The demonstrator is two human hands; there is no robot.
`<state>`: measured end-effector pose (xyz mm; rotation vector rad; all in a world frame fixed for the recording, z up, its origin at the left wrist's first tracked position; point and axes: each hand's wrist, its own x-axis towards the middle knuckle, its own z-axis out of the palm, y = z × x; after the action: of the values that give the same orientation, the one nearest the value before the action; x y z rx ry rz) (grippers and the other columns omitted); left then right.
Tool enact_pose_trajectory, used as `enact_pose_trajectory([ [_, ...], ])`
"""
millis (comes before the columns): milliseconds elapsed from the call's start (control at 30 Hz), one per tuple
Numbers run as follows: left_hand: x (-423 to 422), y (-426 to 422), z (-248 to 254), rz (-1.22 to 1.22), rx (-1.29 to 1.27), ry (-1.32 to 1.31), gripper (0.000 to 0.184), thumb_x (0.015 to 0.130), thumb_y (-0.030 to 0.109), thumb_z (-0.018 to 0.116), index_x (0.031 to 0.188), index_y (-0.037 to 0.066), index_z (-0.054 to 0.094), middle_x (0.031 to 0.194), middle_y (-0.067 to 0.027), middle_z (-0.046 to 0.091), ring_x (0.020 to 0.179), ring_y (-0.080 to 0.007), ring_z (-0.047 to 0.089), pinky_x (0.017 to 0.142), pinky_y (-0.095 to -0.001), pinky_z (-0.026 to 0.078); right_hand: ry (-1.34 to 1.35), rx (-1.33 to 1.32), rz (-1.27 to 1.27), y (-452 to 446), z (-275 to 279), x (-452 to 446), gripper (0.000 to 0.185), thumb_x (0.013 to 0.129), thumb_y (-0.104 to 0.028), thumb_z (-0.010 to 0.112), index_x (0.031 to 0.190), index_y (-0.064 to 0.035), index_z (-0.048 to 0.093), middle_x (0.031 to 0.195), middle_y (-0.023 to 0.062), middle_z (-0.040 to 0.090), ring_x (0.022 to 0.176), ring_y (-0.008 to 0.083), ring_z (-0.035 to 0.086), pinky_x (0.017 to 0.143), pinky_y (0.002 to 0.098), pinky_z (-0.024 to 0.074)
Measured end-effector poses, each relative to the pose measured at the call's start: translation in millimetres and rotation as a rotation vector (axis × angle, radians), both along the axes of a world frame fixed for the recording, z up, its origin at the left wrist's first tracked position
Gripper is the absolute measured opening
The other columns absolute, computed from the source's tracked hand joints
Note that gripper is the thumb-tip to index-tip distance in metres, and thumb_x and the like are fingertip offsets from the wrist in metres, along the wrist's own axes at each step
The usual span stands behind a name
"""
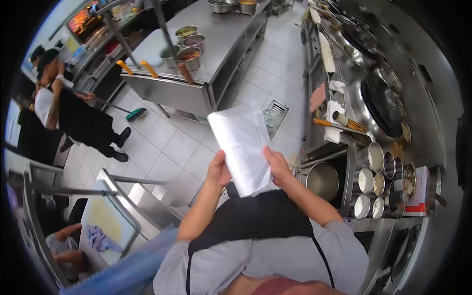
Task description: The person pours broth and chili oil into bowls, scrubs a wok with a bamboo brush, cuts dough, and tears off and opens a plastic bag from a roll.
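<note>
Before my chest I hold a flat white bundle in thin clear plastic, which looks like a pack of plastic bags. Its upper edge is loose and see-through. My left hand grips the left side near the bottom, thumb up along the edge. On the opposite side my right hand clasps it, the thumb on top and the other fingers partly hidden behind. The pack tilts slightly, its top leaning left.
Left of me a person in a black apron holds a broom. A steel counter with food pots stands ahead. Woks and seasoning tins line the right. Behind the pack lies a floor drain. Another person sits lower left.
</note>
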<state>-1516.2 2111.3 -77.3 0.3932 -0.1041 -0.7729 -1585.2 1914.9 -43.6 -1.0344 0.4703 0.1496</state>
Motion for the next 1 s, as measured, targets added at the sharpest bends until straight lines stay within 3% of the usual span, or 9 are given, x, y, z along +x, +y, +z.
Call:
enact_pose_trajectory([
  [133,58.7,-45.2,1.3,-0.067,-0.07,0.101,0.097,0.073,0.06,0.073,0.143,0.005,0.036,0.138,-0.0169,0.048,0.127,-0.0339,0.047,0.106,-0.051,0.04,0.014,0.095,-0.146,-36.5,-6.2,47.8,0.053,0.096,-0.044,0.054,0.114,0.0052,0.06,0.104,0.0109,0.067,0.092,0.0173,0.065,0.085,0.0318,0.0503],
  [267,128.8,-87.1,6.6,-0.184,-0.178,0.193,0.077,0.084,0.05,0.065,0.139,0.002,0.041,0.133,-0.0187,0.053,0.121,-0.0343,0.053,0.105,-0.0491,0.042,0.036,0.137,-0.339,-87.3,-29.5,106.0,0.05,0.096,-0.042,0.055,0.111,0.0057,0.06,0.105,0.0121,0.067,0.091,0.0183,0.065,0.085,0.0315,0.0504],
  [433,240.1,-161.5,-12.4,-0.277,0.024,0.146,0.059,0.093,0.039,0.057,0.134,-0.002,0.045,0.126,-0.0192,0.059,0.114,-0.0328,0.059,0.102,-0.0472,0.045,0.031,0.001,-0.217,-166.2,-72.1,179.4,0.036,0.097,-0.029,0.055,0.112,0.0038,0.06,0.103,0.01,0.067,0.091,0.0181,0.065,0.083,0.0313,0.0508],
  [500,285.7,-195.0,-3.6,-0.319,-0.015,0.182,0.063,0.09,0.043,0.061,0.134,-0.001,0.047,0.123,-0.0183,0.061,0.113,-0.0299,0.06,0.097,-0.0462,0.049,-0.021,-0.008,-0.166,-200.5,-83.8,221.5,0.032,0.096,-0.023,0.057,0.111,0.0047,0.06,0.102,0.0098,0.067,0.091,0.0169,0.065,0.084,0.0298,0.05],
  [533,310.1,-210.1,0.2,-0.32,0.078,0.176,0.067,0.088,0.046,0.063,0.134,0.0,0.047,0.123,-0.0182,0.061,0.111,-0.03,0.061,0.096,-0.0459,0.05,-0.119,0.128,-0.243,-210.9,-82.4,245.5,0.025,0.095,-0.015,0.057,0.112,0.0041,0.059,0.102,0.0089,0.066,0.093,0.0165,0.063,0.087,0.0305,0.049],
  [633,367.8,-252.7,17.2,-0.314,0.205,0.168,0.071,0.084,0.048,0.066,0.133,0.0,0.048,0.122,-0.0181,0.061,0.109,-0.0311,0.061,0.096,-0.0456,0.049,-0.05,0.39,-0.402,-247.5,-63.6,321.8,0.023,0.095,-0.012,0.056,0.113,0.0019,0.058,0.102,0.0082,0.066,0.095,0.0159,0.062,0.089,0.0306,0.048],
  [733,424.4,-307.9,36.3,-0.253,0.206,0.139,0.071,0.085,0.051,0.064,0.132,0.001,0.049,0.122,-0.0187,0.06,0.109,-0.0325,0.06,0.097,-0.0462,0.048,-0.145,0.199,-0.289,-284.9,-25.3,378.9,0.022,0.098,-0.016,0.051,0.112,-0.0009,0.06,0.097,0.0074,0.067,0.085,0.0155,0.064,0.079,0.0291,0.0521],
  [900,527.1,-377.8,35.6,-0.193,0.19,0.155,0.06,0.094,0.048,0.045,0.128,0.0,0.054,0.12,-0.0161,0.063,0.11,-0.0313,0.06,0.099,-0.0453,0.045,-0.064,0.115,-0.364,-361.4,-33.6,473.1,0.03,0.1,-0.026,0.049,0.112,-0.0001,0.058,0.096,0.0087,0.066,0.082,0.0171,0.064,0.075,0.0315,0.053],
  [1000,592.9,-413.1,23.9,-0.264,0.151,0.132,0.049,0.093,0.036,0.051,0.125,-0.001,0.054,0.118,-0.0176,0.063,0.106,-0.0319,0.061,0.097,-0.0451,0.046,-0.051,0.113,-0.461,-400.4,-18.0,522.5,0.037,0.1,-0.031,0.05,0.111,0.0023,0.059,0.095,0.0094,0.067,0.082,0.0174,0.064,0.075,0.0316,0.0528],
])
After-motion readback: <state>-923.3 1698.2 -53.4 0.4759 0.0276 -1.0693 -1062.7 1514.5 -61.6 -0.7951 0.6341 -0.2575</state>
